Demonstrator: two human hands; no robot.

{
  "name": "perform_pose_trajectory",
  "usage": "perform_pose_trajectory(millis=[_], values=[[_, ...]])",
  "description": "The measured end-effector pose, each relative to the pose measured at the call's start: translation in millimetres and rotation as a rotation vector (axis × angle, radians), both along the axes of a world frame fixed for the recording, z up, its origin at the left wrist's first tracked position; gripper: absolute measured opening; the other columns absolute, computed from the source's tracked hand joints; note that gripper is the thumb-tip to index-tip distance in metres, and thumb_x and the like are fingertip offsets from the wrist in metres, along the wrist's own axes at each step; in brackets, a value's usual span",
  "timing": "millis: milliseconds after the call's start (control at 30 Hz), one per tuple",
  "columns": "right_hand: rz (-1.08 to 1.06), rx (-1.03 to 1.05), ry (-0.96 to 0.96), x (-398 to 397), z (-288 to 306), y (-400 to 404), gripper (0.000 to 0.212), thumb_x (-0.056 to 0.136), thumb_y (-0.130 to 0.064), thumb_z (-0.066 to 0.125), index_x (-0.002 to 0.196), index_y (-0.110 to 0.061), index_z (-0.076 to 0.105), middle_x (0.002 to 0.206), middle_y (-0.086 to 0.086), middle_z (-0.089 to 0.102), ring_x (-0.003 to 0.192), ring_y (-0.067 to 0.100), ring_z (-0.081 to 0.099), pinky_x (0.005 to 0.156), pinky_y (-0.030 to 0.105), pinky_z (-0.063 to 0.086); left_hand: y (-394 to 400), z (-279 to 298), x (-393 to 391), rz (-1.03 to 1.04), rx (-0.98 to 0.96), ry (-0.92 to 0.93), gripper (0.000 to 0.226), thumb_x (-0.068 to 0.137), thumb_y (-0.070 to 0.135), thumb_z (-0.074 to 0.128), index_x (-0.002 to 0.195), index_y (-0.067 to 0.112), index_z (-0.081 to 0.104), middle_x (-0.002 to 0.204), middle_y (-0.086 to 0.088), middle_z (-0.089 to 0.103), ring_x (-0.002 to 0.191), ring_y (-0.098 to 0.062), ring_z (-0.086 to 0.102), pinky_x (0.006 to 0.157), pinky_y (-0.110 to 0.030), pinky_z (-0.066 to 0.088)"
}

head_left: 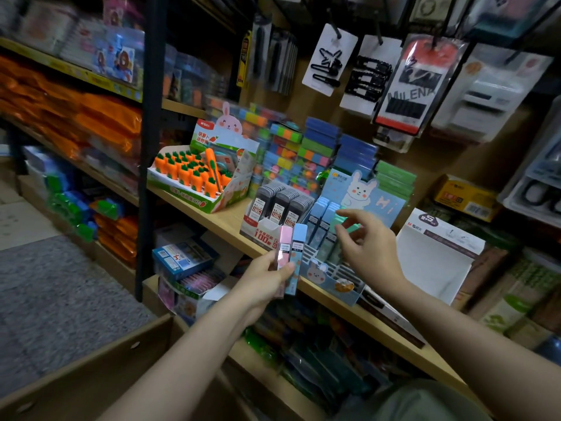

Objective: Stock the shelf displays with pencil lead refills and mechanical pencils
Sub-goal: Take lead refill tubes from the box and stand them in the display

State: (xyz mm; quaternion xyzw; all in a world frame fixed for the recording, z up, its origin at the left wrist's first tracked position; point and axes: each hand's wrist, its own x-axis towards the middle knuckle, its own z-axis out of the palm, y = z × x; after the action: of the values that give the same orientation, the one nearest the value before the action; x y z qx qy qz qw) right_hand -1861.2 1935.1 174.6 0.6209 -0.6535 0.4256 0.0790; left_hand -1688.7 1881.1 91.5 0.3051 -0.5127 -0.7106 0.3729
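Carrot display [194, 174] left of refill display [331, 262] on shelf [224, 221].

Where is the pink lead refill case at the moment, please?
In the head view, the pink lead refill case is centre frame, held in the left hand beside a blue case, just in front of the bunny display box.

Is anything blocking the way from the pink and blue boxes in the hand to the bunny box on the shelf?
Nothing visible blocks it. The left hand holds the pink refill and blue refill just in front of the bunny display. The right hand hovers over its slots with loose fingers.
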Motion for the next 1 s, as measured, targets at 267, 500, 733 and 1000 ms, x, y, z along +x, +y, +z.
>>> perform_pose_trajectory(millis=[267, 500, 733, 1000], values=[[0.205, 0.315, -0.079, 23.2, 8.9, 1.3, 0.037, 0.082, -0.024, 0.077, 0.116, -0.027, 0.062, 0.089, -0.006, 0.067, 0.071, 0.007, 0.070, 0.071, 0.029, 0.060, 4.1, -2.3, -1.0, -0.096, -0.024, 0.000, 0.019, 0.093, 0.023, 0.061, 0.100, 0.037, 0.072, 0.105, -0.001, 0.074, 0.101, -0.022, 0.069, 0.080, -0.038, 0.053], [0.060, 0.254, -0.149, -13.7, 42.6, 17.7, 0.031, 0.079, -0.023, 0.079, 0.102, -0.025, 0.060, 0.092, -0.003, 0.066, 0.077, 0.008, 0.069, 0.066, 0.027, 0.059, -0.5, -7.5, 4.1, 0.020, -0.045, 0.021, 0.021, 0.100, 0.016, 0.048, 0.111, 0.021, 0.065, 0.094, -0.005, 0.060, 0.080, -0.015, 0.058, 0.067, -0.023, 0.053], [-0.100, 0.171, 0.010, -48.2, 46.8, 36.5, 0.026, 0.081, -0.020, 0.078, 0.100, -0.021, 0.060, 0.091, 0.000, 0.066, 0.078, 0.017, 0.069, 0.070, 0.034, 0.056, 6.7, -4.1, -3.0, 0.034, 0.007, -0.011, 0.020, 0.102, 0.032, 0.043, 0.119, 0.024, 0.052, 0.087, -0.003, 0.051, 0.073, -0.014, 0.050, 0.061, -0.026, 0.046], [0.018, 0.082, 0.107, -2.4, 48.3, -20.6, 0.022, 0.082, -0.024, 0.077, 0.089, -0.024, 0.057, 0.085, -0.012, 0.062, 0.070, -0.002, 0.062, 0.061, 0.010, 0.048, 1.4, 0.9, -1.6, 0.157, 0.028, 0.045, 0.022, 0.105, 0.027, 0.037, 0.116, 0.017, 0.053, 0.083, -0.005, 0.051, 0.066, -0.014, 0.051, 0.054, -0.025, 0.046]])
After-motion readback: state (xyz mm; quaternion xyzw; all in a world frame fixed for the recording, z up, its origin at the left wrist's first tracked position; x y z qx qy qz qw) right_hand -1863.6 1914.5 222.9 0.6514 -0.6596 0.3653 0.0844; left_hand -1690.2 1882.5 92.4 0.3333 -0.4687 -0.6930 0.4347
